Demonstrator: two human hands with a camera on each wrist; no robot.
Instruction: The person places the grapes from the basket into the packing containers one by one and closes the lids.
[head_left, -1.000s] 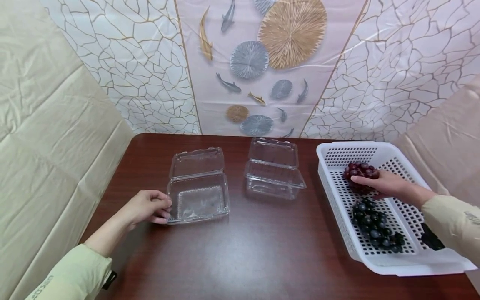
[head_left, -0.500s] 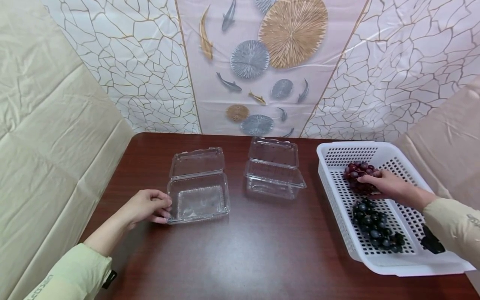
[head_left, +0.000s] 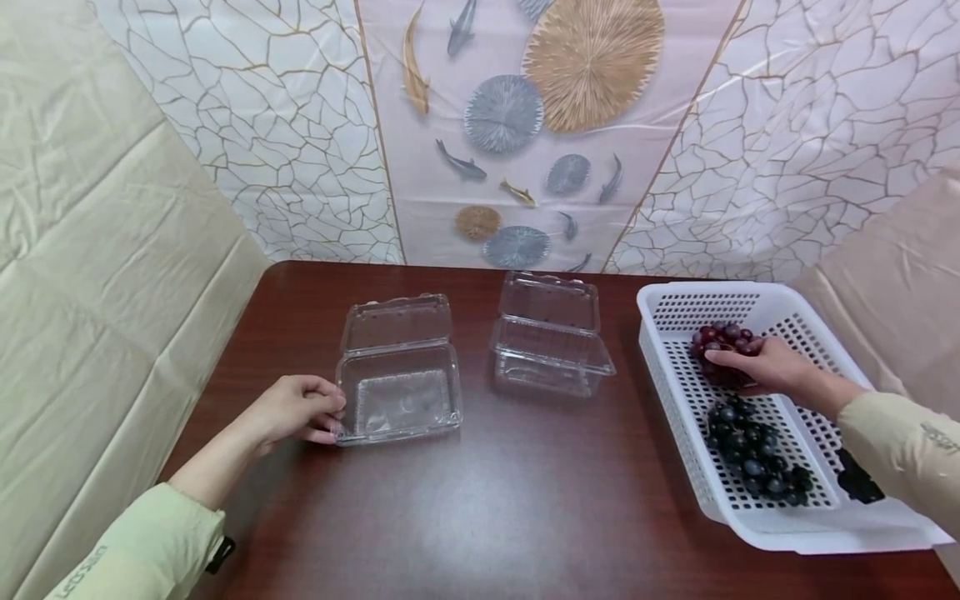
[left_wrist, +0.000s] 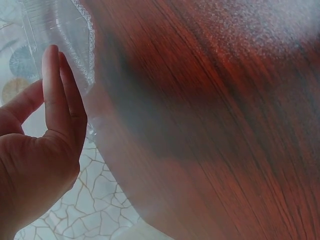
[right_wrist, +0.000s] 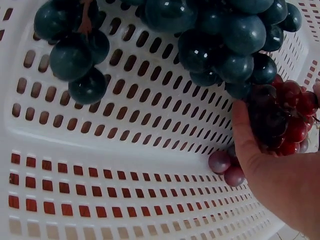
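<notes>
My left hand [head_left: 300, 410] pinches the left rim of a clear plastic clamshell container [head_left: 401, 404], which stands on the table with its lid raised at the back. In the left wrist view, the fingers [left_wrist: 55, 95] of that hand lie nearly straight against the clear container wall [left_wrist: 75, 35]. My right hand [head_left: 772, 367] reaches into a white basket [head_left: 678, 442] and grips a bunch of red grapes [head_left: 716, 342] at its far end. Closer in the basket lies a bunch of black grapes [head_left: 753, 454]. In the right wrist view, the thumb [right_wrist: 244, 132] presses against the red grapes [right_wrist: 290, 117].
A second clear clamshell container [head_left: 547, 358] stands open at the back middle of the dark wooden table [head_left: 480, 508]. A patterned backdrop [head_left: 502, 167] rises behind the table, with beige cloth [head_left: 127, 250] along the left side.
The right hand has shifted slightly on the red grapes, which stay in the basket. The left hand stays at the container's rim. The head view has tilted a little.
</notes>
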